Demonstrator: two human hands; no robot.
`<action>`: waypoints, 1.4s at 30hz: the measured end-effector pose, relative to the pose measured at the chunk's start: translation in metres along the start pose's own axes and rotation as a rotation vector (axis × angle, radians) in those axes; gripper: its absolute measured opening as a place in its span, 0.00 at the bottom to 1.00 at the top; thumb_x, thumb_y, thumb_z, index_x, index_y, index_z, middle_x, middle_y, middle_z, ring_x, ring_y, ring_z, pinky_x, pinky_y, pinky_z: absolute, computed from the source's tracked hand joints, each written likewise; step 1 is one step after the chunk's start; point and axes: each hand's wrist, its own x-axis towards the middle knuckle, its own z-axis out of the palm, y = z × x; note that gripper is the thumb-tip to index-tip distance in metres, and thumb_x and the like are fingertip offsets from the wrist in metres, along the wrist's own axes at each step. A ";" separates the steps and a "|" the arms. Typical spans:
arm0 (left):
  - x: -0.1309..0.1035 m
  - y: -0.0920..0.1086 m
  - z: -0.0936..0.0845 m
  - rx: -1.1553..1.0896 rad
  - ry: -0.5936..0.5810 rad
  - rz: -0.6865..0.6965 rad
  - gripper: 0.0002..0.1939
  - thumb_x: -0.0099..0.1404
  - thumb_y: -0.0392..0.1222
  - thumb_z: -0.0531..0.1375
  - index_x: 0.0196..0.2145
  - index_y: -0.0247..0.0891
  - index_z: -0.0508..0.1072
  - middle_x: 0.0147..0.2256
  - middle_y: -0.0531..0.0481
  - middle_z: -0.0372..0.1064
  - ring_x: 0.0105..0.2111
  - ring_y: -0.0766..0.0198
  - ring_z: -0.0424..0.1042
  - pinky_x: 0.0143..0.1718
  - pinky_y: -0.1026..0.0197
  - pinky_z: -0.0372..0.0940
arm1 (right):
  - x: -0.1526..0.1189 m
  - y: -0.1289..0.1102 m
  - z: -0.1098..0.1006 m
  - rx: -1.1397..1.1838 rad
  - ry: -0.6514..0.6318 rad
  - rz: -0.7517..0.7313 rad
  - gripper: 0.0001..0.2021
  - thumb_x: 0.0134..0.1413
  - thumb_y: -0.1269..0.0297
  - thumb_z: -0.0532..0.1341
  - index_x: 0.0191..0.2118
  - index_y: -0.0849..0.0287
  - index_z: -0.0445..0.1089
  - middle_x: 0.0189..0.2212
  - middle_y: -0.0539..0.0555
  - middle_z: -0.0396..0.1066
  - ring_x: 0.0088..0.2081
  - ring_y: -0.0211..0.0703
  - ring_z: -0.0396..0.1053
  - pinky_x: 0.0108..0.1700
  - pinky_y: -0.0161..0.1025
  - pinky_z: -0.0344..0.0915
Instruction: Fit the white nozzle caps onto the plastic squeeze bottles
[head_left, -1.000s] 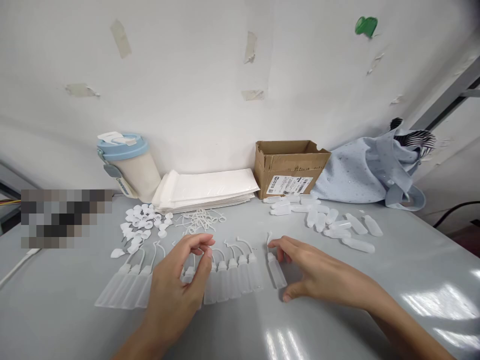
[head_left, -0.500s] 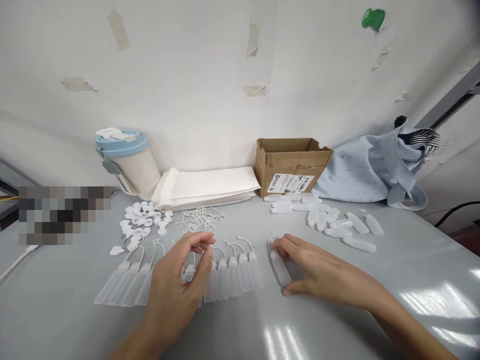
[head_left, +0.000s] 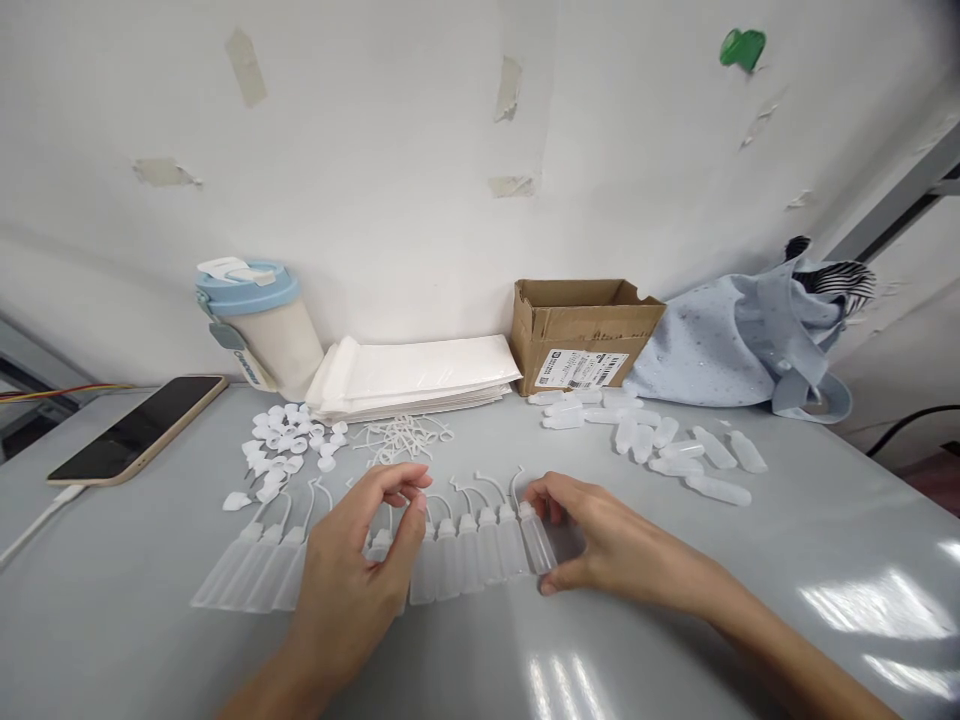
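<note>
Translucent bottle (head_left: 537,538): small, capped, with a curved tether; lies flat on the grey desk (head_left: 675,620) near its front edge, at the right end of a row.
Right hand (head_left: 600,545): fingers curled round the bottle, fingertips at its neck, thumb at its base; closed on it.
Row of bottles (head_left: 465,545): same kind, side by side, caps toward the wall; the held bottle is just beside the last one.
Left hand (head_left: 360,570): over the middle of the row, thumb and forefinger pinched together above one cap; whether it grips anything I cannot tell.
White caps (head_left: 289,440): loose heap toward the back left.
Tethers (head_left: 401,440): tangled pile behind the row.
Uncapped bottles (head_left: 660,440): scattered toward the back right.
Cardboard box (head_left: 581,335): at the back edge.
Phone (head_left: 139,428): near the left edge.
</note>
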 end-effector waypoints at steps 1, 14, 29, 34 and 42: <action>0.000 0.000 0.000 0.002 0.000 0.008 0.08 0.64 0.45 0.55 0.40 0.45 0.70 0.37 0.51 0.73 0.36 0.61 0.72 0.22 0.68 0.66 | 0.000 0.001 0.000 -0.001 0.000 0.002 0.24 0.39 0.66 0.70 0.44 0.55 0.64 0.37 0.49 0.64 0.40 0.45 0.64 0.41 0.38 0.62; 0.000 0.001 -0.001 -0.008 -0.006 -0.029 0.09 0.63 0.47 0.55 0.40 0.44 0.71 0.36 0.49 0.73 0.36 0.59 0.73 0.15 0.71 0.63 | 0.002 0.005 0.002 -0.052 -0.006 -0.023 0.27 0.38 0.59 0.72 0.45 0.55 0.64 0.41 0.51 0.64 0.44 0.46 0.64 0.45 0.40 0.62; 0.003 0.000 0.001 0.007 0.018 -0.036 0.10 0.63 0.47 0.55 0.40 0.44 0.71 0.37 0.50 0.73 0.35 0.60 0.71 0.15 0.70 0.60 | 0.001 0.011 0.001 -0.032 -0.037 -0.037 0.37 0.35 0.51 0.73 0.53 0.58 0.62 0.42 0.53 0.64 0.45 0.49 0.64 0.47 0.43 0.62; 0.011 -0.004 -0.002 0.085 0.005 -0.065 0.12 0.63 0.48 0.53 0.41 0.44 0.71 0.41 0.49 0.73 0.36 0.58 0.72 0.16 0.68 0.60 | 0.000 0.014 -0.008 -0.013 0.009 -0.033 0.38 0.36 0.49 0.71 0.54 0.54 0.61 0.43 0.53 0.64 0.46 0.50 0.64 0.48 0.44 0.62; 0.026 -0.032 -0.006 0.326 -0.116 0.113 0.19 0.67 0.47 0.45 0.44 0.38 0.71 0.51 0.43 0.66 0.54 0.47 0.61 0.48 0.45 0.65 | 0.007 0.023 -0.025 -0.134 0.332 -0.018 0.25 0.52 0.46 0.61 0.51 0.54 0.61 0.51 0.56 0.63 0.53 0.52 0.62 0.52 0.47 0.62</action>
